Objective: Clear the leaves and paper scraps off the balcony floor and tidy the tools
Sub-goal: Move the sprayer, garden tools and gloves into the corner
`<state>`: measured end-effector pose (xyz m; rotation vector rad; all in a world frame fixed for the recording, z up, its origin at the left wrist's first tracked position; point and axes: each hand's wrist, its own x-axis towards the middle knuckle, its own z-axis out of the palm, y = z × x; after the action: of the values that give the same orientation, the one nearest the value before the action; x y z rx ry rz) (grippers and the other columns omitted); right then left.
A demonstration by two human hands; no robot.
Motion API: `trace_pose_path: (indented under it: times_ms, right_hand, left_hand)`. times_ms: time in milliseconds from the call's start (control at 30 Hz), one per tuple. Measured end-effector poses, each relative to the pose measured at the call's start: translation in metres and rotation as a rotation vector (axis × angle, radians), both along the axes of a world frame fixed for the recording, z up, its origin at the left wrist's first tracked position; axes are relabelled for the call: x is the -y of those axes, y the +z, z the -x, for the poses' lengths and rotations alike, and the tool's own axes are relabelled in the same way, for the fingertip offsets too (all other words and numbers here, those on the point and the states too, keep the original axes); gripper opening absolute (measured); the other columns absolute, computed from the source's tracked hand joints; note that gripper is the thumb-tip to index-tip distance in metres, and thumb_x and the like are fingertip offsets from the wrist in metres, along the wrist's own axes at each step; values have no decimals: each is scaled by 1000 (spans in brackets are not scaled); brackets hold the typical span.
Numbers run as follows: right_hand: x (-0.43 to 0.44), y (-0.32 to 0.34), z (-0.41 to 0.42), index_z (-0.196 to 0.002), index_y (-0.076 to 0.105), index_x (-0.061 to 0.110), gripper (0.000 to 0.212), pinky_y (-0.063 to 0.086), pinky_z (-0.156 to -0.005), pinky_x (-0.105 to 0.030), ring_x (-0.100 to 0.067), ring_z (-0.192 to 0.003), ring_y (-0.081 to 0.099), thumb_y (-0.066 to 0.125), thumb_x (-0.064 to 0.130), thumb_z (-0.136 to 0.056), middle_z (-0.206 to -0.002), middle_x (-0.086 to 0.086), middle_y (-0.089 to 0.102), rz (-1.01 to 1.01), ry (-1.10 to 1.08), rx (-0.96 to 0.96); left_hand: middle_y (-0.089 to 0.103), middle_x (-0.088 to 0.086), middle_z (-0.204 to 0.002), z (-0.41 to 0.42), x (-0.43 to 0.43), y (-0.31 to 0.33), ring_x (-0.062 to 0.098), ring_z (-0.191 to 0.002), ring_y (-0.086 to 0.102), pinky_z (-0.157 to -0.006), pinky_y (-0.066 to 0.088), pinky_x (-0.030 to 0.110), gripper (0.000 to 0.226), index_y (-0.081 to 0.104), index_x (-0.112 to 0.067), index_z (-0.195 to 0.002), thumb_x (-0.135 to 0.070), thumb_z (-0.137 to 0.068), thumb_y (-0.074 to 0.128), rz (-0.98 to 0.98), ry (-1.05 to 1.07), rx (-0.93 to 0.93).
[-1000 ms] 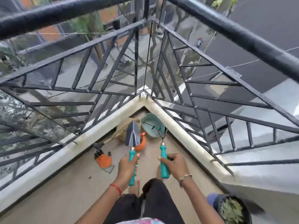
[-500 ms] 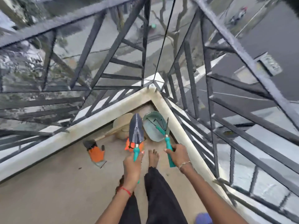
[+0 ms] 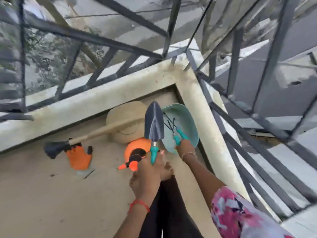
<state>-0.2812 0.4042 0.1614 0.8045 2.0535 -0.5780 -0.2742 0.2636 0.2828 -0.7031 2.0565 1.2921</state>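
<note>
The left hand (image 3: 149, 170) is gripping the teal handle of a dark, pointed metal trowel (image 3: 154, 126), with the blade pointing up and away over the beige balcony floor (image 3: 42, 194). The right hand (image 3: 185, 146) is clutching a teal-handled hand rake with black prongs (image 3: 177, 139), and the prongs are showing against a pale green plastic bowl (image 3: 187, 124) in the corner. An orange spray bottle (image 3: 137, 147), a straw hat (image 3: 127, 115), an orange glove (image 3: 78, 158) and a wooden-handled black tool (image 3: 96, 133) are lying nearby.
</note>
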Motion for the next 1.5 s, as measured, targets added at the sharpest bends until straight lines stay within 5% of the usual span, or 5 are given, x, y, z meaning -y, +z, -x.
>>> trace_pose_path:
  times_ms: [367, 600, 1133, 1367, 1500]
  right_hand:
    - [-9, -96, 7, -114, 62, 2, 33, 38, -87, -28, -30, -109, 57, 65, 16, -84, -113, -15, 64, 100, -97, -98]
    - [-15, 19, 18, -91, 67, 3, 27, 49, -64, -17, -9, -76, 65, 51, 24, -90, -80, -2, 71, 925, -776, -148]
    - [-1, -93, 34, -74, 60, -11, 13, 30, -48, -19, -18, -62, 44, 66, -1, -80, -53, 0, 40, 184, -329, -127]
    - [13, -87, 28, -98, 60, -16, 24, 33, -82, -27, -32, -110, 54, 57, 6, -88, -114, -27, 58, 111, -186, -102]
    - [12, -22, 29, -95, 65, -11, 21, 35, -70, -31, -35, -100, 59, 54, 6, -88, -102, -24, 66, 84, -55, -82]
  left_hand:
    - [38, 1, -45, 1, -24, -79, 6, -30, 36, -37, 32, 19, 34, 42, -10, -63, -20, -90, 59, -79, 80, 64]
    - [56, 17, -68, 4, -37, -85, 37, -68, 59, -69, 50, 56, 19, 54, -10, -77, -23, -91, 58, -76, -29, 87]
    - [46, 2, -130, -31, -23, -107, 18, -127, 38, -104, 26, 24, 44, 45, -15, -129, -36, -92, 54, 65, -459, 80]
    - [50, -5, -127, -29, -11, -93, 11, -122, 43, -100, 30, 22, 35, 49, -17, -125, -31, -94, 52, -30, -374, 70]
    - [65, 1, -102, -17, 3, -46, 18, -98, 61, -92, 47, 33, 20, 59, -13, -111, -20, -93, 55, -191, -237, 78]
